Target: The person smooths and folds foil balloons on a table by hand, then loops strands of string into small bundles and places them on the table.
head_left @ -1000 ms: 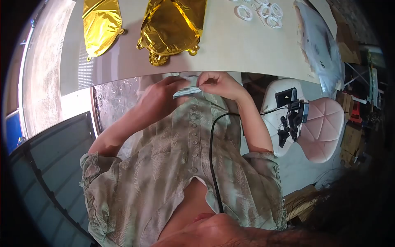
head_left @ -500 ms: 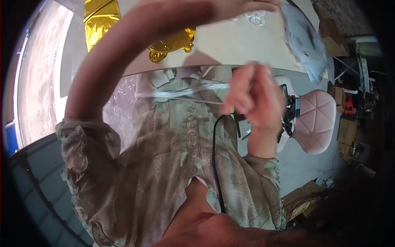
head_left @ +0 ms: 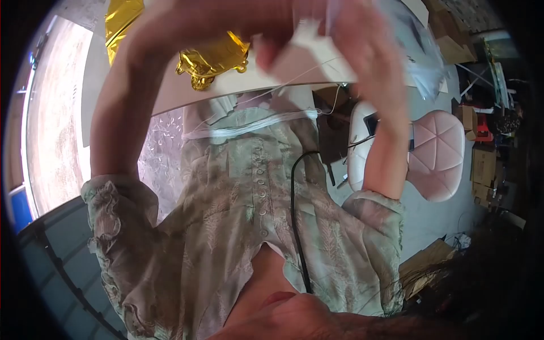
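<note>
My left hand (head_left: 280, 28) is at the top of the view over the table, its arm bent across from the left. Motion blurs it, and its grip is unclear. My right hand (head_left: 371, 56) is raised beside it at the upper right, also smeared, so its fingers cannot be made out. A thin white string (head_left: 309, 72) slants up towards the hands. Across my lap lies a bundle of white strings (head_left: 249, 128). Gold foil pieces (head_left: 212, 61) lie on the table beyond the left forearm.
The table (head_left: 170, 97) has its curved front edge before my lap. Clear plastic bags (head_left: 425, 76) lie at its right. A pinkish chair (head_left: 439, 156) stands to the right, with cardboard boxes (head_left: 484, 164) beyond. A black cable (head_left: 293, 209) hangs over my clothing.
Both hands have risen from my lap to over the table, the left first, then the right. The white strings now lie stretched across my lap. The view has shifted slightly.
</note>
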Tool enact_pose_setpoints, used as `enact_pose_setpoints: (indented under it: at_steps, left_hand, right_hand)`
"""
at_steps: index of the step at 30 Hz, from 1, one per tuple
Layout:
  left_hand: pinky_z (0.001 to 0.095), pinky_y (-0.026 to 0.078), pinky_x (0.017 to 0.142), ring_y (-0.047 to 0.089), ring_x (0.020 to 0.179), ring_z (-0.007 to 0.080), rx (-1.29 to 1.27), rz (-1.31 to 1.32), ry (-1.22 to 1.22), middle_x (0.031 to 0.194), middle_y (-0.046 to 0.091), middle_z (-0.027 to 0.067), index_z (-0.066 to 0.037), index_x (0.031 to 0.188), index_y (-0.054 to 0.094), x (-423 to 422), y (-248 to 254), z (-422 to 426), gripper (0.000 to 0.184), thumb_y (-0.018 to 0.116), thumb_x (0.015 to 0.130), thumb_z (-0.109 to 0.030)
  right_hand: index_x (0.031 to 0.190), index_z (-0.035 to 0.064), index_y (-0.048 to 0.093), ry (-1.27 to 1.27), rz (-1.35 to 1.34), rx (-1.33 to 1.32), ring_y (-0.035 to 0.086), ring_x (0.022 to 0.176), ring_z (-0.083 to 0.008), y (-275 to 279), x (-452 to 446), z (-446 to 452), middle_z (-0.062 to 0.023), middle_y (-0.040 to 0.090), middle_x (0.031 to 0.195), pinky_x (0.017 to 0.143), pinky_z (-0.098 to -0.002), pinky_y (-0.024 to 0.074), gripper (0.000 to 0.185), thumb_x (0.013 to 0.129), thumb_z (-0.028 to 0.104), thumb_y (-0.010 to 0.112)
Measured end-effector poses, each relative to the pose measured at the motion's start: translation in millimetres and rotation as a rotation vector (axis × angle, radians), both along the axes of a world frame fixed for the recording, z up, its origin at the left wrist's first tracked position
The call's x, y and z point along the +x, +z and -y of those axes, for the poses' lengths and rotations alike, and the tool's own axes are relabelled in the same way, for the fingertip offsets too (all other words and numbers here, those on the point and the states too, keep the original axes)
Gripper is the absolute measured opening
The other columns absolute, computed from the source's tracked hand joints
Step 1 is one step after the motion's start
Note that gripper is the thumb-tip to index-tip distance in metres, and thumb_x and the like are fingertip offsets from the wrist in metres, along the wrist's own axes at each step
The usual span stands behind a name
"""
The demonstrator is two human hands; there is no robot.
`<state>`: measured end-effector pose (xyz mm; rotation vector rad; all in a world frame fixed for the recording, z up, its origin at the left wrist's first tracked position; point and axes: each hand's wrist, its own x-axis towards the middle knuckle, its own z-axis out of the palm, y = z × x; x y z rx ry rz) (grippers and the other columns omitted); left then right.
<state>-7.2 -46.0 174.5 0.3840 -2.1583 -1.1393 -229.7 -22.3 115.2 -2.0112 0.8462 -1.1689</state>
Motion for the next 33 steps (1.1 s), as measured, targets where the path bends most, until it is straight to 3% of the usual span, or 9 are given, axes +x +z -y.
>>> enact_pose_setpoints:
  at_steps: [3,7,9,12,16,22,26,31,33]
  left_hand:
    - [0.0191,0.049,0.05,0.063,0.056,0.0087,0.056,0.055,0.405,0.068,0.07,0.0085,-0.003,0.082,0.074,5,-3,10,0.016,0.069,0.092,-0.014]
    - [0.0179,0.047,0.046,0.062,0.054,0.0055,-0.165,-0.151,-0.263,0.081,0.075,0.0097,-0.004,0.098,0.076,-3,-20,8,0.015,0.069,0.093,-0.016]
    - [0.0189,0.048,0.048,0.062,0.054,0.0075,0.065,-0.158,0.149,0.076,0.072,0.0088,-0.003,0.092,0.075,7,5,6,0.012,0.069,0.092,-0.013]
    - [0.0218,0.049,0.049,0.062,0.054,0.0111,-0.589,0.3,0.056,0.068,0.067,0.0104,0.001,0.089,0.072,17,-27,25,0.009,0.067,0.091,-0.006]
    - [0.0236,0.056,0.058,0.069,0.065,0.0159,0.292,-0.374,-0.192,0.082,0.071,0.0187,0.008,0.095,0.07,16,-23,16,0.021,0.063,0.095,-0.011]
    - [0.0242,0.056,0.059,0.07,0.067,0.0148,-0.198,0.379,0.006,0.09,0.075,0.0155,0.003,0.1,0.074,22,-41,4,0.018,0.063,0.094,-0.01]
    - [0.0223,0.054,0.062,0.066,0.072,0.0101,0.012,0.286,0.461,0.101,0.073,0.0117,0.0,0.116,0.068,15,-29,5,0.035,0.066,0.093,-0.027]
    - [0.0287,0.056,0.064,0.067,0.067,0.0115,0.045,0.08,-0.35,0.102,0.072,0.0154,0.002,0.101,0.07,20,-31,1,0.024,0.058,0.097,-0.018]
    - [0.0292,0.057,0.066,0.068,0.069,0.0122,0.066,-0.001,0.176,0.106,0.072,0.0176,0.001,0.098,0.071,24,-26,4,0.024,0.06,0.097,-0.021]
  right_hand:
    - [0.099,0.0015,0.066,0.319,-0.103,-0.445,0.067,0.082,-0.0135,-1,10,-16,-0.0053,0.068,0.092,0.075,-0.0302,0.0534,0.016,0.1,0.012,0.054]
    - [0.1,0.002,0.064,-0.04,0.165,0.003,0.067,0.081,-0.0204,16,-11,4,-0.0085,0.066,0.09,0.073,-0.0332,0.0533,0.011,0.094,0.01,0.059]
    - [0.099,0.0006,0.065,0.197,-0.034,-0.043,0.066,0.083,-0.0149,3,1,-6,-0.006,0.068,0.089,0.072,-0.0307,0.0533,0.014,0.097,0.013,0.058]
    - [0.101,0.0018,0.066,0.316,0.083,-0.029,0.065,0.085,-0.0101,27,-15,-2,-0.0029,0.07,0.088,0.073,-0.0293,0.0533,0.017,0.099,0.016,0.057]
    - [0.102,0.0068,0.067,0.13,-0.089,-0.214,0.066,0.085,-0.0091,-9,-3,16,-0.0014,0.071,0.089,0.074,-0.0321,0.0525,0.014,0.098,0.016,0.058]
    - [0.099,0.0038,0.066,0.055,0.176,0.074,0.068,0.081,-0.0113,17,-16,26,-0.0048,0.07,0.089,0.073,-0.0299,0.0553,0.015,0.1,0.013,0.054]
    - [0.103,0.0044,0.067,0.475,-0.309,-0.113,0.069,0.081,-0.0167,2,7,-14,-0.0068,0.07,0.091,0.076,-0.0321,0.0551,0.015,0.098,0.012,0.055]
    - [0.102,0.0064,0.067,0.152,0.152,0.143,0.068,0.084,-0.0221,-7,-15,24,-0.0115,0.069,0.095,0.075,-0.0325,0.0535,0.012,0.094,0.011,0.059]
    - [0.099,0.0013,0.066,0.292,-0.23,-0.052,0.068,0.082,-0.014,-26,2,-3,-0.0072,0.071,0.091,0.074,-0.0294,0.0532,0.012,0.094,0.01,0.06]
